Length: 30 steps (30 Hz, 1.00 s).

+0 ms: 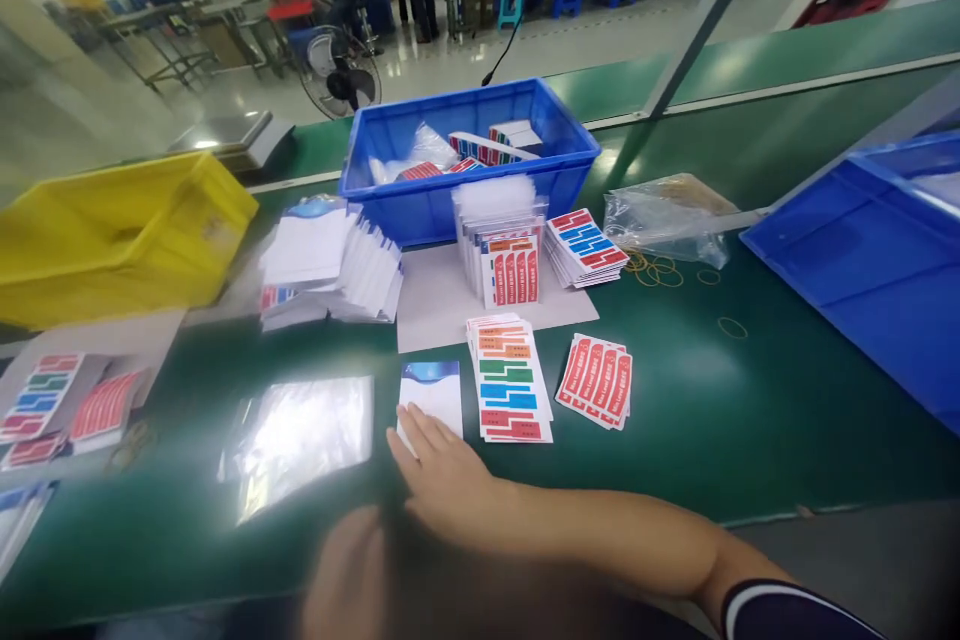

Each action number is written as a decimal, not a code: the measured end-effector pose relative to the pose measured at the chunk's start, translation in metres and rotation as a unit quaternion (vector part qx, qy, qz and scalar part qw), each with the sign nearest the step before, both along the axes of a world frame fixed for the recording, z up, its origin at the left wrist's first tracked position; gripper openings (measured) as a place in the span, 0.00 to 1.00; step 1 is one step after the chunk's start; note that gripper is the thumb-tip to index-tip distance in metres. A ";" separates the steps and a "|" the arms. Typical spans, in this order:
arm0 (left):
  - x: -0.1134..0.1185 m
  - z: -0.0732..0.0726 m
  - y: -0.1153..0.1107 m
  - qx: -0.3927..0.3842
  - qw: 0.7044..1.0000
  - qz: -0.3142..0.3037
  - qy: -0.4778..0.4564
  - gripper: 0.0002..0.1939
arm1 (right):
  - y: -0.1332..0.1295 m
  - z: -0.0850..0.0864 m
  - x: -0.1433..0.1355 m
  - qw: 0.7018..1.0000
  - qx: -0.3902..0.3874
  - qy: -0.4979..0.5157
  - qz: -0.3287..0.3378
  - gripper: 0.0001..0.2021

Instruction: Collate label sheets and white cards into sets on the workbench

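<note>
My right hand (446, 475) lies flat with its fingers stretched over the lower part of a white booklet with a blue top edge (430, 388). My left hand (349, 560) is a motion-smeared shape near the front of the bench, and its fingers cannot be made out. Clear plastic bags (300, 435) lie flat to the left of the booklet. On its right sits a stack of multicoloured label sheets (514, 380), followed by a small fanned pile of red label cards (598, 382).
Behind are a stack of white booklets (307, 245), bagged label packs (511, 250) and a filled blue bin (472, 190). A yellow bin (127, 240) stands left, another blue bin (862, 250) right. Rubber bands (656, 270) lie beside a plastic bag (667, 215). People work beyond.
</note>
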<state>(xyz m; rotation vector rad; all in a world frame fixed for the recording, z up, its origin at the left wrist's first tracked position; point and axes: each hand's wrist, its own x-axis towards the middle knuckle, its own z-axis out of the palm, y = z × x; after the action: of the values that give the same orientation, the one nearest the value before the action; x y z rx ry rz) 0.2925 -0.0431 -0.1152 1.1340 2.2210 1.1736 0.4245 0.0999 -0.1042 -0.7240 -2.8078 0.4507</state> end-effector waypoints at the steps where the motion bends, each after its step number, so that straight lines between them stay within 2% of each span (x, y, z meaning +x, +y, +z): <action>1: -0.002 -0.002 -0.004 -0.002 1.000 -0.003 -0.001 0.14 | -0.002 -0.011 -0.007 1.000 0.008 -0.020 -0.022 0.38; 5: -0.012 -0.003 -0.009 -0.026 0.999 -0.041 -0.005 0.13 | 0.000 -0.040 -0.014 0.991 0.070 -0.029 -0.107 0.35; 10: -0.013 -0.001 -0.003 -0.047 0.996 -0.065 -0.035 0.13 | -0.017 -0.051 0.000 0.988 0.134 0.020 -0.066 0.21; 13: -0.010 -0.003 -0.005 -0.047 0.994 -0.069 -0.065 0.13 | -0.019 -0.050 0.006 0.986 0.154 0.062 -0.030 0.14; 15: -0.008 -0.005 -0.009 -0.041 0.992 -0.044 -0.114 0.14 | -0.011 -0.042 0.009 0.984 0.152 0.093 -0.030 0.12; 17: -0.003 -0.007 -0.011 -0.028 0.981 0.004 -0.192 0.15 | -0.003 -0.027 0.012 0.981 0.146 0.121 -0.044 0.14; 20: 0.011 -0.008 -0.008 0.040 0.933 0.095 -0.346 0.19 | -0.001 0.003 0.018 0.969 0.123 0.204 -0.070 0.15; 21: 0.016 -0.008 -0.006 0.072 0.903 0.115 -0.407 0.20 | -0.006 0.013 0.020 0.960 0.110 0.248 -0.069 0.15; 23: 0.025 -0.006 -0.001 0.128 0.821 0.121 -0.544 0.25 | -0.021 0.028 0.025 0.948 0.076 0.308 -0.028 0.15; 25: 0.031 -0.004 0.002 0.149 0.743 0.099 -0.645 0.31 | -0.041 0.034 0.029 0.953 0.050 0.293 0.052 0.14; 26: 0.032 -0.003 0.003 0.149 0.719 0.087 -0.673 0.34 | -0.050 0.035 0.032 0.959 0.042 0.265 0.091 0.12; 28: 0.030 -0.004 0.003 0.142 0.702 0.068 -0.694 0.32 | -0.059 0.036 0.039 0.964 0.029 0.218 0.151 0.10; 30: 0.025 -0.005 0.002 0.129 0.695 0.052 -0.705 0.27 | -0.055 0.038 0.050 0.962 0.030 0.211 0.173 0.10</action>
<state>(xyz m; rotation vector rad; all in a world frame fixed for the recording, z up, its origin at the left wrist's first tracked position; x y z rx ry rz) 0.3172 -0.0406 -0.1206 -0.0698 0.8781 1.5831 0.4749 0.0445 -0.0660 -0.0971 -2.5193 0.5033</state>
